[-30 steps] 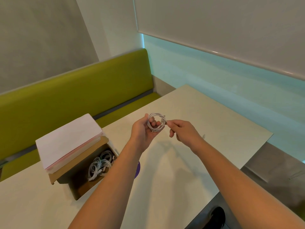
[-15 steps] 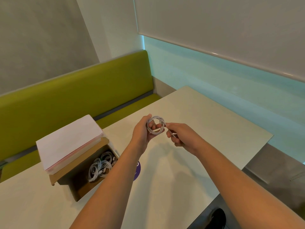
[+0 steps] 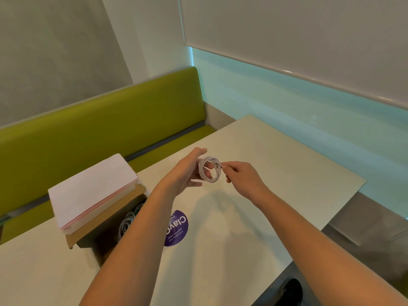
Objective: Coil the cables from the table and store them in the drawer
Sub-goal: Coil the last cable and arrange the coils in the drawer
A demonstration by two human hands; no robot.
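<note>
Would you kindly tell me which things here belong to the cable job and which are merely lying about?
Part of the job: white cable, left hand, right hand, drawer, coiled cables inside.

Lying about: stack of paper, purple sticker, green bench.

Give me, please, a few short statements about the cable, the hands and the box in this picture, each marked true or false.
1. The white cable coil is held up above the table. True.
2. The right hand rests flat on the table. False: it is raised and pinches the cable at the coil's right side.
3. The brown box to the left already holds white coiled cables. True.
4. A stack of paper lies on top of the box. True.
5. The purple round sticker is on the green bench. False: it is on the table, by the left forearm.
6. The left hand is empty. False: its fingers hold the coil.
</note>
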